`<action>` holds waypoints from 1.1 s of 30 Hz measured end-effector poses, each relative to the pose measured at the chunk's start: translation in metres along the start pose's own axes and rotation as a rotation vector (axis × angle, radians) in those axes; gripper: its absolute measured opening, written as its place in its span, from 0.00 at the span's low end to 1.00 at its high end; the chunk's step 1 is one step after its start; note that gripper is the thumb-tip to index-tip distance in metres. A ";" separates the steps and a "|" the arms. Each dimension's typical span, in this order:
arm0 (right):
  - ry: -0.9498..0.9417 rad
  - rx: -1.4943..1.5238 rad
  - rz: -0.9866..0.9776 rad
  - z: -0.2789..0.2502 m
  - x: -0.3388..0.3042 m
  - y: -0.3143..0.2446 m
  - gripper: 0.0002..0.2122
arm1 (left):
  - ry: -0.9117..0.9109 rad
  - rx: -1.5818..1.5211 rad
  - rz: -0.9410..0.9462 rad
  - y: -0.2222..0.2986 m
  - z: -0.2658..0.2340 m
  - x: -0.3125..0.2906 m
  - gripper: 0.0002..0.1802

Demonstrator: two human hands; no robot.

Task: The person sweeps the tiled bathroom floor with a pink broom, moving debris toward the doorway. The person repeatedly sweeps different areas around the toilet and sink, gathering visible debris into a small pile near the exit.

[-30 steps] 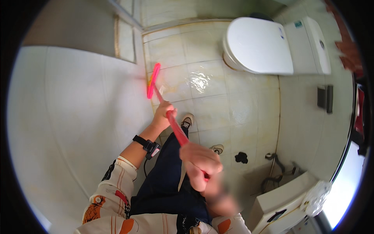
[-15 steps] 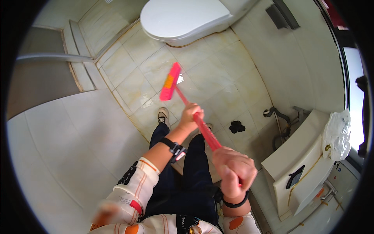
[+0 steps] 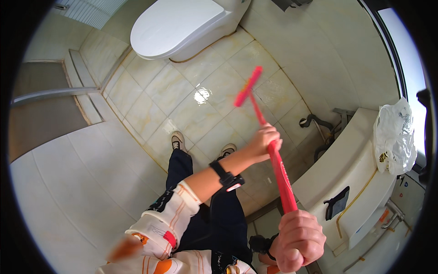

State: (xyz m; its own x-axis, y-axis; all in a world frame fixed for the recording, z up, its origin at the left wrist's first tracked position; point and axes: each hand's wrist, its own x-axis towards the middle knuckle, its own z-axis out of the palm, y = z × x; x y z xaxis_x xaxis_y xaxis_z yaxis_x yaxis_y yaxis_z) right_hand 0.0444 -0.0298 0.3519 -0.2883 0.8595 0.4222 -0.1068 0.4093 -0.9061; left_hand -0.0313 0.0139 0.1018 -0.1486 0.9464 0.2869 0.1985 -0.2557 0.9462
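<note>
A pink-red long-handled floor brush (image 3: 284, 178) slants across the view, its head (image 3: 248, 86) over the wet tiles right of the middle. My left hand (image 3: 264, 142) is closed round the handle's lower part, below the brush head. At the near end of the handle, my right hand (image 3: 301, 239) is wrapped round the grip. Whether the bristles touch the floor, I cannot tell.
A white toilet (image 3: 178, 27) with its lid down stands at the far side. To the right is a pale washbasin counter (image 3: 335, 169) with a dark cloth-like item (image 3: 337, 203) and a clear plastic bag (image 3: 396, 137). A dark drain hose (image 3: 317, 123) hangs beside it. My shoes (image 3: 178, 141) stand on tiles.
The brush head and both hands have swung to the right. My view has shifted, so the toilet appears farther left. A black thing on the floor no longer shows.
</note>
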 end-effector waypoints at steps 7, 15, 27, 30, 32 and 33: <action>0.009 0.228 0.238 0.026 0.010 0.084 0.07 | -0.035 0.403 -0.082 -0.071 -0.143 -0.007 0.14; 0.231 0.176 0.284 -0.010 -0.014 0.127 0.11 | -0.239 0.353 -0.124 -0.123 -0.087 -0.003 0.10; 0.282 -0.105 0.110 -0.077 -0.013 0.026 0.09 | -0.445 -0.054 0.012 -0.022 0.092 0.029 0.12; 0.400 -0.060 0.034 -0.081 -0.018 0.022 0.12 | -0.438 0.028 0.108 -0.019 0.079 0.037 0.13; 0.385 0.024 0.015 -0.081 -0.015 0.040 0.09 | -0.443 0.151 0.115 -0.038 0.055 0.053 0.12; 0.367 -0.001 0.078 -0.080 -0.013 0.056 0.08 | -0.472 0.234 0.137 -0.054 0.039 0.066 0.11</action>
State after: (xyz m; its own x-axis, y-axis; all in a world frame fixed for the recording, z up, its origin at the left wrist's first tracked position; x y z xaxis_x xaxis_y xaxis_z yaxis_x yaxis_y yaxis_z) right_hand 0.1183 0.0068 0.2983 0.0652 0.9405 0.3334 -0.0972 0.3385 -0.9359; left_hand -0.0137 0.0983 0.0636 0.3346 0.9069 0.2562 0.4037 -0.3835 0.8306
